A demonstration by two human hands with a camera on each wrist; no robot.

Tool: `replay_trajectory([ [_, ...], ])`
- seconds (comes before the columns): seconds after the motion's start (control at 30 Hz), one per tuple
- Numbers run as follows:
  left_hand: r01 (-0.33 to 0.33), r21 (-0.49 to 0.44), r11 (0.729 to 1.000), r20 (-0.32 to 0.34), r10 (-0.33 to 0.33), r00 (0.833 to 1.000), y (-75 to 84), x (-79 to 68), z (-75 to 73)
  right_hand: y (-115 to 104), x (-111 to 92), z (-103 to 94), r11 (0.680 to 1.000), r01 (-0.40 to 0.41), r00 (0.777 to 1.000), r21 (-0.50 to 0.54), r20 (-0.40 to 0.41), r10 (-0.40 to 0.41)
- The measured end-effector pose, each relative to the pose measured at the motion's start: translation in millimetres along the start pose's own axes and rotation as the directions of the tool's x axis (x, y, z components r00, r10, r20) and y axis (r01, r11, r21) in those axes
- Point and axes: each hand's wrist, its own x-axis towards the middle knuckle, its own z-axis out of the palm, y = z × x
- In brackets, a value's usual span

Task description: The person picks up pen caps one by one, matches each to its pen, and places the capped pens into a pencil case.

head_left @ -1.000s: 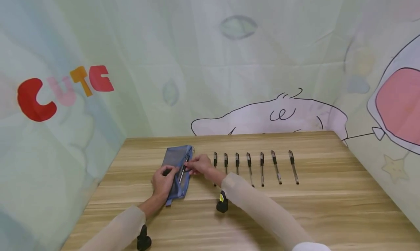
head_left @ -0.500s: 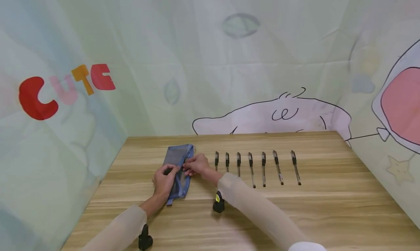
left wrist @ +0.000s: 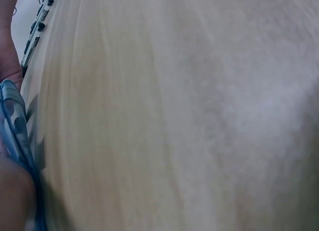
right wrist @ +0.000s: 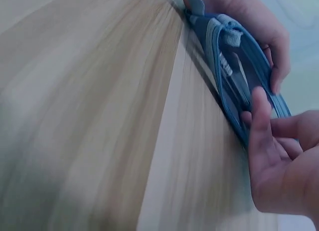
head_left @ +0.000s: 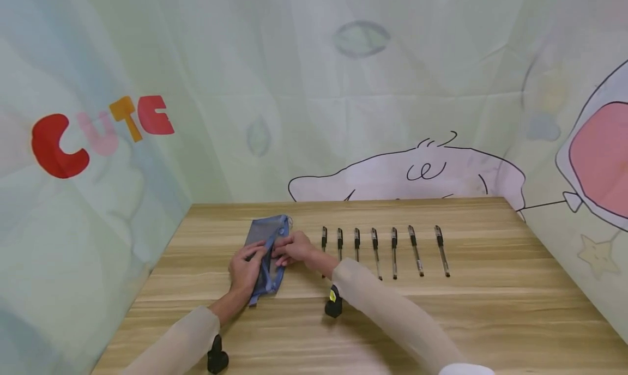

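Note:
A blue mesh zip pouch [head_left: 265,228] lies on the table with its zip side open. My left hand [head_left: 245,268] holds its left edge, thumb and fingers pinching the fabric. The right wrist view shows the left hand [right wrist: 259,26] gripping the far side of the pouch [right wrist: 217,66]. My right hand [head_left: 294,248] has its fingertips inside the pouch's mouth. Between those fingertips is the end of a pen [right wrist: 237,84], which lies lengthwise within the pouch. From the head view the right hand hides that pen.
Several black-capped gel pens stretch in a row to the right of the pouch, among them one pen [head_left: 394,252] mid-row and a last pen [head_left: 442,250] at the far right. The wooden table [head_left: 392,331] meets a printed cloth wall [head_left: 221,119] behind.
The pen in my right hand has gone down into the pouch and out of the head view. The right fingers have followed into the opening. My left hand keeps its place on the pouch.

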Motion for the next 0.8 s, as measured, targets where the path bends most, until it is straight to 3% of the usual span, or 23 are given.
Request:
replay_trajectory([
  [0.13,0.018,0.002,1.0,0.029,-0.018,0.999,-1.1,0.3,-1.8,-1.2,-9.8,-10.0,0.999,-0.018,0.997,-0.031,0.075,0.02],
  [0.4,0.049,0.052,0.997,0.011,-0.05,0.999,-1.2,1.2,-2.1,-14.0,-35.3,-47.3,0.995,0.014,0.995,-0.095,0.102,-0.004],
  [0.8,0.077,0.07,0.995,0.007,-0.078,0.997,1.6,0.0,-0.4,-17.7,-61.9,-102.9,0.987,-0.038,0.998,-0.155,-0.064,0.028],
])
